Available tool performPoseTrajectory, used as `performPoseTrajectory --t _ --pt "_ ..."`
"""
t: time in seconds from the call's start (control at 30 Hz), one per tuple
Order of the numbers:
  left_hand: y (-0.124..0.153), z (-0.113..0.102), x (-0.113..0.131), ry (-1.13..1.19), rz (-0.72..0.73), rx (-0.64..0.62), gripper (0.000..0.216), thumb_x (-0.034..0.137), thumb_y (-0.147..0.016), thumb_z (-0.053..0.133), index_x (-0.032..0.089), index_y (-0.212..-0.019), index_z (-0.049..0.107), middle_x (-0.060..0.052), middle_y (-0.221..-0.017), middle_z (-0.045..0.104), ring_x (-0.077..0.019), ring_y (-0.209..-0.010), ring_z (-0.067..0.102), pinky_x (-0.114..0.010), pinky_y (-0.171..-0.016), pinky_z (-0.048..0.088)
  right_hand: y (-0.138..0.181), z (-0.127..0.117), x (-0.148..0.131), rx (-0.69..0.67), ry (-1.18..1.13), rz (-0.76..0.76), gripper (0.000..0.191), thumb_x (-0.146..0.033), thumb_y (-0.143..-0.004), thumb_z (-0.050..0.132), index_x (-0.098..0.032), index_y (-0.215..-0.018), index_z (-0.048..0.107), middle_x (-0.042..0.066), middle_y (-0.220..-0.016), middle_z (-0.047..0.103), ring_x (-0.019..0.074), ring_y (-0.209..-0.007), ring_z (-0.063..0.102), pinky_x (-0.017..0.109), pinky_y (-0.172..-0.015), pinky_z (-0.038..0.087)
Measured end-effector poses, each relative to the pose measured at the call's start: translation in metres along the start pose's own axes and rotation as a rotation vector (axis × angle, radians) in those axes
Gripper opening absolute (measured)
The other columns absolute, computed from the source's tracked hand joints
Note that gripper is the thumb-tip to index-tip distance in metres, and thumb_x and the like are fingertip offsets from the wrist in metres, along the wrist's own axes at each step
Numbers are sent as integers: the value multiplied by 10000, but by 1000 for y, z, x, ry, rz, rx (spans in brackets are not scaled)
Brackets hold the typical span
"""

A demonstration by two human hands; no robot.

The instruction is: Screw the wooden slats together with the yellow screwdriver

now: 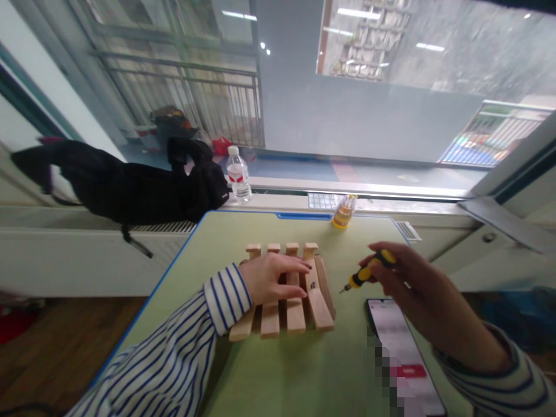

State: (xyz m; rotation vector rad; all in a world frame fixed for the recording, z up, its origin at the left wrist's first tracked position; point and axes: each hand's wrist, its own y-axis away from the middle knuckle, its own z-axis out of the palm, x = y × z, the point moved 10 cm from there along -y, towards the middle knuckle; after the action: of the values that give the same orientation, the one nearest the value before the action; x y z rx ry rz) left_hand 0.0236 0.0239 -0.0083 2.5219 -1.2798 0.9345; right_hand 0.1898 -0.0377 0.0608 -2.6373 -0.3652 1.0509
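A pale green desk with blue edging stands against a windowsill; beyond the window are railings and a grey wall. A water bottle wears a red label, its print too blurred to read. The slatted wooden piece lies mid-desk under the left hand, loosely spread on top. The right hand, fingers curled, grips a yellow-black screwdriver above a smartphone.
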Motion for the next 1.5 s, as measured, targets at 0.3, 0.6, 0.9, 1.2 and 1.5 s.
performPoseTrajectory --t 0.3,0.6,0.9,1.2,1.5 --pt "-7 8 5 129 154 -20 335 224 -799 580 206 -1132 607 -69 -1195 600 -161 -1198 480 -345 -1030 377 -28 31 -30 -98 76 -140 296 -303 -881 471 -198 -1157 449 58 -951 668 131 -788 643 204 -584 494" --pt "-16 14 -8 207 114 -137 355 257 -760 615 183 -1107 636 -66 -1175 615 -188 -1176 499 -300 -1030 367 -33 39 -27 -112 74 -148 267 -295 -875 482 -196 -1121 452 51 -933 667 118 -750 635 194 -558 480" --pt "-19 20 -10 218 82 -183 366 295 -752 632 202 -1106 637 -73 -1190 605 -188 -1137 531 -302 -989 397 -29 35 -22 -87 54 -116 270 -304 -870 496 -217 -1122 452 36 -957 658 120 -800 629 208 -615 488" --pt "-20 16 7 208 262 -174 246 221 -801 581 180 -1025 674 -63 -1094 653 -166 -1066 570 -296 -1028 361 -32 46 -27 -117 97 -132 270 -279 -873 493 -216 -1130 439 21 -946 661 93 -753 623 179 -607 471" --pt "-19 19 14 153 323 -182 213 205 -840 528 178 -983 684 -39 -1089 653 -157 -1085 549 -283 -1033 350 -32 44 -25 -115 118 -136 268 -277 -874 493 -217 -1130 444 29 -960 654 94 -803 622 158 -604 473"
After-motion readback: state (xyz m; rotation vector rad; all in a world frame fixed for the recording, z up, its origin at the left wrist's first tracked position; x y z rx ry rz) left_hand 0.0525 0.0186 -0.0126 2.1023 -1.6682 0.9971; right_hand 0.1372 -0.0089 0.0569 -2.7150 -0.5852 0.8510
